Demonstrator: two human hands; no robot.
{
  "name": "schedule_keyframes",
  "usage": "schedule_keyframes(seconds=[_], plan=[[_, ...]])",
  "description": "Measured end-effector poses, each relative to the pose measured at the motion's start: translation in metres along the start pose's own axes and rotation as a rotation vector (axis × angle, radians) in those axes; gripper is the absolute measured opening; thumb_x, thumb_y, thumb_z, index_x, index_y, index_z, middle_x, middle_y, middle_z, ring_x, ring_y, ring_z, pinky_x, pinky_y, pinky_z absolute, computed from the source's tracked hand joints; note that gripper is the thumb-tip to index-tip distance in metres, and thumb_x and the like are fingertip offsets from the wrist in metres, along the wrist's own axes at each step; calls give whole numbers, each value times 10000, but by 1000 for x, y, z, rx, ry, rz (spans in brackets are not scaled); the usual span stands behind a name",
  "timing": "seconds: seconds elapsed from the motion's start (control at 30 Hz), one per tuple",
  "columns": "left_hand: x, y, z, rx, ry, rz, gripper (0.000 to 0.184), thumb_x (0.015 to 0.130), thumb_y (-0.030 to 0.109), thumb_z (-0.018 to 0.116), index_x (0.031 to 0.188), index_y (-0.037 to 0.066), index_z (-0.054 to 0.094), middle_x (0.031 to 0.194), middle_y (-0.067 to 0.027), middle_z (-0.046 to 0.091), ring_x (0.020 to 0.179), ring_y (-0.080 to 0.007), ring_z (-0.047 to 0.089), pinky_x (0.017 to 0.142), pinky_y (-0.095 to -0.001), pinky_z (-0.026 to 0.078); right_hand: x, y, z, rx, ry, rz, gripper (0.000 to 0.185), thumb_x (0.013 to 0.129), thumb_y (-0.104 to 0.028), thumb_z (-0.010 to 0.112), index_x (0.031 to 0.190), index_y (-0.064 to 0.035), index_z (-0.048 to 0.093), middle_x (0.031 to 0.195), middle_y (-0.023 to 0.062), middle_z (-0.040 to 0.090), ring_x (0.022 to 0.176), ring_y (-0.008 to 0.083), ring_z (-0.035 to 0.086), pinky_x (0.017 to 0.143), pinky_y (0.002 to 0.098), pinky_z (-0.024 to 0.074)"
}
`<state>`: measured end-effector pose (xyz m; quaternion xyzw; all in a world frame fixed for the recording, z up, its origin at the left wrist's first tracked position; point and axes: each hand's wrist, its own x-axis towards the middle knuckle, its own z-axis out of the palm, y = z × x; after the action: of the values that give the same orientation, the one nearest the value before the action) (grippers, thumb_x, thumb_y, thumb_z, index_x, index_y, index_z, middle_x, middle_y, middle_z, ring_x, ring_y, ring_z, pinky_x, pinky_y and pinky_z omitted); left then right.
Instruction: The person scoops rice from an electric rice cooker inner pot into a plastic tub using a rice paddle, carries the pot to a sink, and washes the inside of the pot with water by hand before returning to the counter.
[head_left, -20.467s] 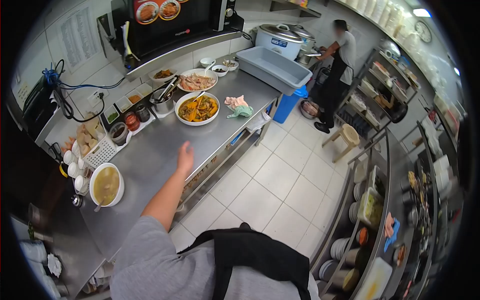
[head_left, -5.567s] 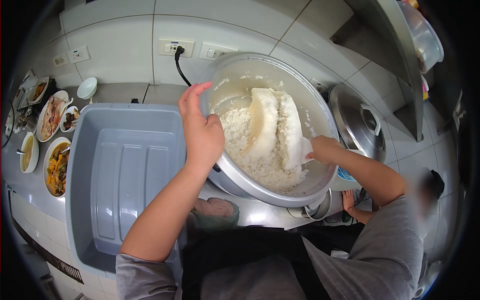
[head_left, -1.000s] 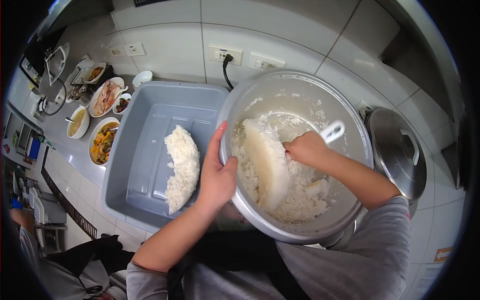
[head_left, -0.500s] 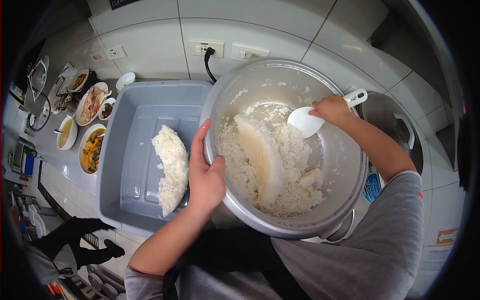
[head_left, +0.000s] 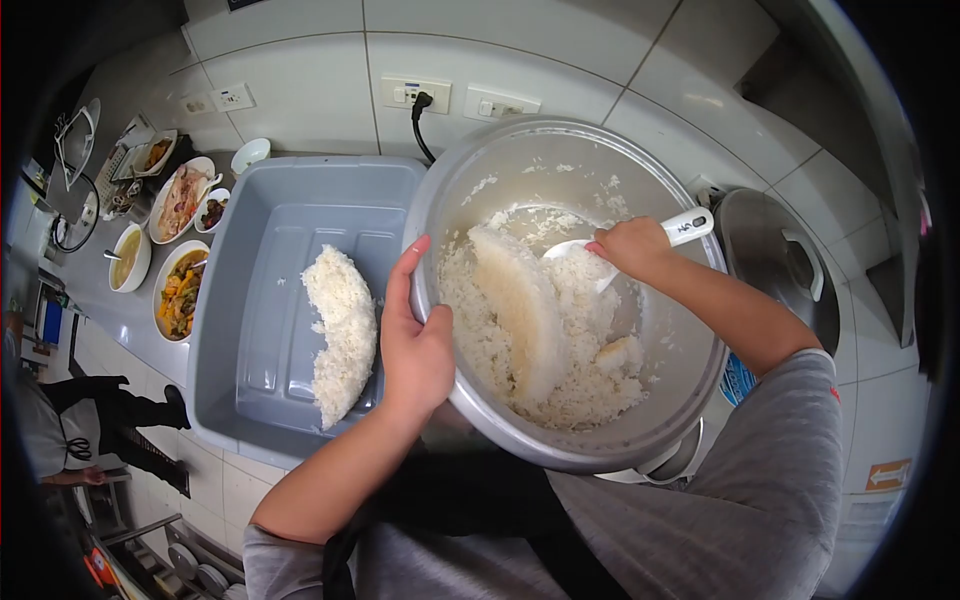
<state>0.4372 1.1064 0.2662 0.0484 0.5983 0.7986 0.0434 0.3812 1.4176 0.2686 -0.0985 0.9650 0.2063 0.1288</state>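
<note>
My left hand (head_left: 418, 350) grips the left rim of a large metal pot (head_left: 690, 400), which leans toward the grey tub. In my right hand (head_left: 632, 248) is a white rice paddle (head_left: 688, 227); its blade is partly sunk in the loose rice (head_left: 590, 300) inside the pot. A thick curved slab of rice (head_left: 520, 315) stands in the pot, left of the paddle. Left of the pot, the grey tub (head_left: 285, 190) holds a crescent-shaped clump of rice (head_left: 342, 335).
A metal lid (head_left: 770, 250) lies right of the pot. Left of the tub are a vegetable dish (head_left: 180, 295), a soup bowl (head_left: 130, 258) and a meat plate (head_left: 182, 200). A black plug and cord (head_left: 421, 103) hang behind. Another person (head_left: 90, 420) is at far left.
The paddle was lifted clear of the rice half a second ago; now its blade has moved down and left into it. My left hand stays on the rim. The other person has shifted at far left.
</note>
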Motion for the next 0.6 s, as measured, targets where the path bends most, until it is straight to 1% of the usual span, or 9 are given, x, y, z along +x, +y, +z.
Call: schedule_keyframes(seconds=[0.17, 0.23, 0.33, 0.4, 0.43, 0.5, 0.53, 0.57, 0.6], plan=[[-1, 2, 1, -7, -10, -5, 634, 770, -133, 359, 1376, 55, 358, 1345, -177, 425, 1256, -228, 417, 1063, -318, 307, -6, -4, 15, 92, 57, -49, 354, 938, -359, 450, 819, -96, 655, 709, 125, 654, 682, 315, 652, 602, 430, 506], [-2, -2, 0, -16, 0, -1, 631, 775, -131, 357, 1377, 58, 358, 1349, -177, 422, 1257, -226, 416, 1062, -318, 311, 6, -34, 73, 168, 74, -83, 216, 867, -236, 520, 815, -74, 653, 739, 143, 659, 705, 334, 649, 634, 433, 509], [1, -3, -3, -4, 2, 21, 631, 777, -104, 402, 1380, 76, 355, 1341, -209, 423, 1280, -278, 405, 1076, -342, 296, 5, -79, 32, 208, -42, -164, 130, 746, -132, 571, 807, -70, 667, 800, 163, 669, 759, 327, 660, 655, 435, 512], [-3, -5, -5, 572, 124, 273, 555, 779, -46, 491, 1320, 76, 451, 1326, -213, 442, 1303, -331, 379, 1097, -440, 259, 6, -73, 28, 219, 44, -149, 104, 722, -130, 596, 774, -65, 659, 806, 174, 668, 751, 338, 657, 653, 442, 512], [-5, 1, -6, 580, 140, 276, 555, 779, -46, 491, 1320, 76, 451, 1326, -213, 442, 1303, -331, 379, 1097, -440, 259, 4, -72, 26, 218, 53, -165, 104, 722, -130, 596, 774, -65, 659, 806, 174, 668, 751, 338, 657, 653, 442, 512], [-6, 21, -5, 1118, -53, 553, 433, 800, 38, 567, 1225, 123, 568, 1325, -159, 479, 1330, -329, 351, 1123, -520, 156, -3, -72, 21, 299, 129, -131, 106, 725, -138, 602, 782, -64, 653, 797, 170, 667, 756, 339, 656, 661, 441, 512], [-4, 27, -2, 1260, -228, 499, 376, 806, 188, 651, 1171, 102, 620, 1292, -124, 513, 1315, -318, 377, 1108, -571, 154, -7, -71, 19, 276, 127, -121, 116, 728, -144, 607, 803, -68, 652, 785, 167, 664, 753, 336, 654, 664, 446, 510], [-2, 30, 3, 1265, -205, 499, 376, 806, 188, 651, 1171, 102, 620, 1292, -124, 513, 1315, -318, 377, 1108, -571, 154, -11, -70, 17, 267, 138, -138, 116, 728, -144, 607, 803, -68, 652, 785, 167, 664, 753, 336, 654, 664, 446, 510], [1, 32, 8, 1455, -380, 433, 441, 802, 247, 664, 1205, 82, 594, 1251, -134, 539, 1292, -318, 404, 1110, -562, 162, -15, -68, 15, 264, 156, -127, 112, 733, -142, 605, 810, -76, 652, 781, 166, 663, 756, 337, 654, 667, 447, 510]])
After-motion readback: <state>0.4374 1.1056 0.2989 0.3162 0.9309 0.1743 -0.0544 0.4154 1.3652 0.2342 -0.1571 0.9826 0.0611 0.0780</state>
